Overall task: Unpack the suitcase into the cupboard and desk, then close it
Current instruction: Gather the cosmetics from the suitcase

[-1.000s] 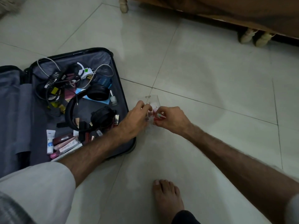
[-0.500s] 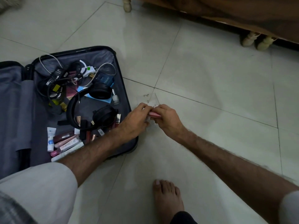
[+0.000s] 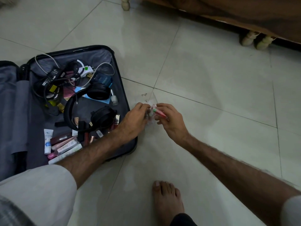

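The fingers (image 3: 160, 106) of the right hand (image 3: 171, 123) curl round a small pink tube (image 3: 158, 112) and pinch it. The left hand (image 3: 133, 121) pinches a clear plastic bag (image 3: 150, 117) right beside it. The two hands are nearly touching, just above the floor (image 3: 211, 95). The pink tube sits at the mouth of the clear bag, but I cannot tell how far inside it is.

The suitcase (image 3: 120, 75) lies open on the floor, just to the left of the hands. The left arm reaches over its near corner. Inside it there are big black headphones (image 3: 70, 108), a black charger (image 3: 51, 75) with tangled wires, a dark blue box (image 3: 102, 79), a little clear bottle (image 3: 114, 98) and a bunch of makeup tubes (image 3: 65, 144) near the front edge.

A bare foot (image 3: 167, 198) stands on the tiles in front. A wooden bed (image 3: 228, 10) with pale legs runs along the far side.
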